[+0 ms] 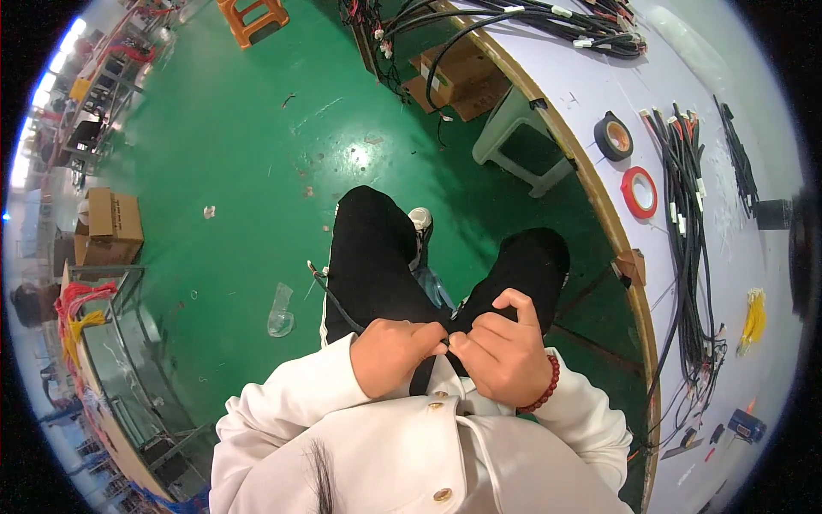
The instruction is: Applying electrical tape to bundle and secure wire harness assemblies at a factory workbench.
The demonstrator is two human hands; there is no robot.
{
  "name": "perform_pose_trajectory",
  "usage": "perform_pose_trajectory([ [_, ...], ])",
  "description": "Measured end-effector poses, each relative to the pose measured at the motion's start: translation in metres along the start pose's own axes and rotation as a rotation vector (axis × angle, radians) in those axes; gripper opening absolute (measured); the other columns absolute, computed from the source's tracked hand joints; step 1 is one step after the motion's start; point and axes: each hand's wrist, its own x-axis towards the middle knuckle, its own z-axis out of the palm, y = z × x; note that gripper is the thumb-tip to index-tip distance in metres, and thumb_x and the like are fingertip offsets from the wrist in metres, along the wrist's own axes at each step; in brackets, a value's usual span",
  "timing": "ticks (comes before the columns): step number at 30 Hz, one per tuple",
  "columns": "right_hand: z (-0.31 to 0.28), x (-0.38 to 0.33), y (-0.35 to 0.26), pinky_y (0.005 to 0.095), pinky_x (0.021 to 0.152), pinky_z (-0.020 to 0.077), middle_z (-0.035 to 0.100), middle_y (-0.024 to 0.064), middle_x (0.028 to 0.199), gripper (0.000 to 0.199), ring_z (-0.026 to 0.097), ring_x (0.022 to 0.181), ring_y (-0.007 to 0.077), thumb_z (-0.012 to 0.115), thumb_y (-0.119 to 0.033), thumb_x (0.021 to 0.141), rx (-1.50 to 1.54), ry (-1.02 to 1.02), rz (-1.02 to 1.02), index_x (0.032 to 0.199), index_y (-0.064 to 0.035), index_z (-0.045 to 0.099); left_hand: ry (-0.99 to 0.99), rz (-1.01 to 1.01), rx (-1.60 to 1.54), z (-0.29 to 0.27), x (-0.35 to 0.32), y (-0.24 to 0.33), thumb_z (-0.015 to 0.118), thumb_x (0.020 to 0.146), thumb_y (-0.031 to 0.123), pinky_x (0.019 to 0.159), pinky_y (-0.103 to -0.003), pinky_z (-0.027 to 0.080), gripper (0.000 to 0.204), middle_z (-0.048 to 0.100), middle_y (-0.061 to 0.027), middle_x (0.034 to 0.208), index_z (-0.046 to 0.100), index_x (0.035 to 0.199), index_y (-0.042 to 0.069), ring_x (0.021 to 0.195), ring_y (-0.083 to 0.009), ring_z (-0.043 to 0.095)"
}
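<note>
Over my lap, a thin black cable [339, 308] crosses my black-trousered thigh. Its far end, with small light and reddish wire tips, sticks out past my knee to the left. My left hand [392, 355] is closed around the cable, thumb and forefinger pinched toward the middle. Close against it, my right hand [503, 353], with a red bead bracelet [548, 385] on the wrist, pinches at the same spot, one finger raised and bent. A short dark bit of the cable shows between the fingertips; the rest there is hidden by my fingers.
At right, a white-topped table [591, 94] carries black tape [614, 136], red tape [639, 193], cable bundles [681, 214] and yellow ties [753, 321]. Under it stand a pale stool [522, 141] and a carton [462, 77]. An orange stool [253, 19] and another carton [111, 227] stand on the green floor.
</note>
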Motion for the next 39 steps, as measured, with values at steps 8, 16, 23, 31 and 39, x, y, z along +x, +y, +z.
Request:
perform_pose_trajectory([
  [8,0.003,0.002,0.006,0.0425,0.074,0.0371,0.052,0.0031,0.062,0.011,0.052,0.061,0.0190,0.064,-0.008,0.072,0.122,-0.092,-0.018,0.082,-0.0049,0.062,-0.003,0.021,-0.085,0.007,-0.006,-0.011,0.055,0.081,0.017,0.053,-0.044,0.045,0.012,0.055,-0.0161,0.063,0.051,0.086,0.007,0.064,-0.0363,0.059],
  [16,-0.001,0.022,0.001,0.0395,0.080,0.0368,0.059,0.0055,0.072,0.019,0.057,0.068,0.0186,0.069,-0.015,0.078,0.053,-0.095,-0.136,0.094,-0.0063,0.066,0.219,-0.002,-0.179,0.020,-0.010,-0.020,0.049,0.090,0.025,0.051,-0.043,0.042,0.025,0.056,-0.0140,0.064,0.051,0.075,0.006,0.061,-0.0367,0.057],
  [23,0.004,0.025,-0.004,0.0409,0.078,0.0391,0.056,0.0037,0.066,0.008,0.055,0.064,0.0180,0.067,-0.014,0.079,-0.046,-0.064,-0.231,0.083,-0.0081,0.064,0.151,-0.010,-0.428,0.017,-0.011,-0.030,0.047,0.091,0.033,0.055,-0.041,0.044,0.031,0.057,-0.0065,0.060,0.057,0.076,0.007,0.061,-0.0304,0.059],
  [31,-0.004,0.030,-0.005,0.0433,0.079,0.0391,0.057,0.0041,0.066,0.007,0.054,0.063,0.0188,0.066,-0.011,0.078,-0.022,-0.106,-0.236,0.083,-0.0073,0.063,0.181,-0.107,-0.234,0.015,-0.012,-0.027,0.047,0.090,0.036,0.060,-0.040,0.044,0.033,0.060,-0.0062,0.063,0.060,0.074,0.010,0.067,-0.0292,0.060],
  [39,-0.013,0.032,-0.001,0.0440,0.082,0.0390,0.059,0.0042,0.069,0.008,0.055,0.064,0.0192,0.069,-0.009,0.075,0.058,-0.158,-0.219,0.081,-0.0075,0.064,0.238,0.022,-0.315,0.031,-0.014,-0.024,0.047,0.090,0.030,0.062,-0.044,0.044,0.028,0.060,-0.0114,0.071,0.057,0.076,0.009,0.072,-0.0355,0.058],
])
